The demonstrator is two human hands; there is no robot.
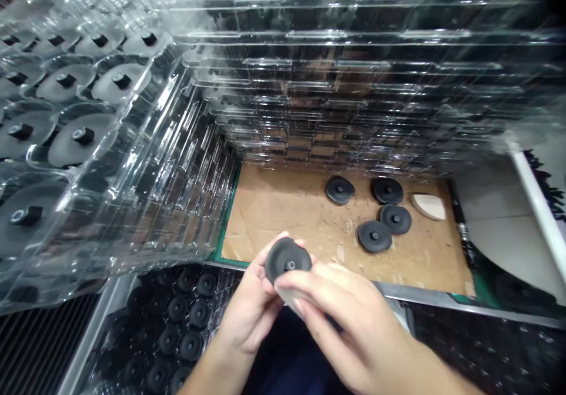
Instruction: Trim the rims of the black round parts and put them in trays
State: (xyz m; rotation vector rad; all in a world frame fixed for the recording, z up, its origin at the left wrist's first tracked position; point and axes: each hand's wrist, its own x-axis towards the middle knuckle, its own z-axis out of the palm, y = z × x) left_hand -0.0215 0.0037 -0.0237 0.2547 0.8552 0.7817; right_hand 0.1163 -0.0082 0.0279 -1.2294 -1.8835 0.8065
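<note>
hands meet at the near edge of the bench: the left hand (pixel 252 306) cups a black round disc (pixel 288 259) from below and behind, fingers closed on its rim, while the right hand (pixel 340 318) pinches something pale against the disc's near edge, though what that is cannot be told. no writing or brand can be read on the disc, only a small hub at its centre. near left, under the hands, a bin of black discs (pixel 177 324) lies in shadow. beyond them a sheet of brown cardboard (pixel 274 206) covers the bench, with four loose discs (pixel 380 215) to the right and a pale wedge-shaped piece (pixel 428 205) just beside them. far left and far behind, stacks of clear plastic trays (pixel 145 159) rise, the left ones holding discs in round pockets; no labels are legible
</note>
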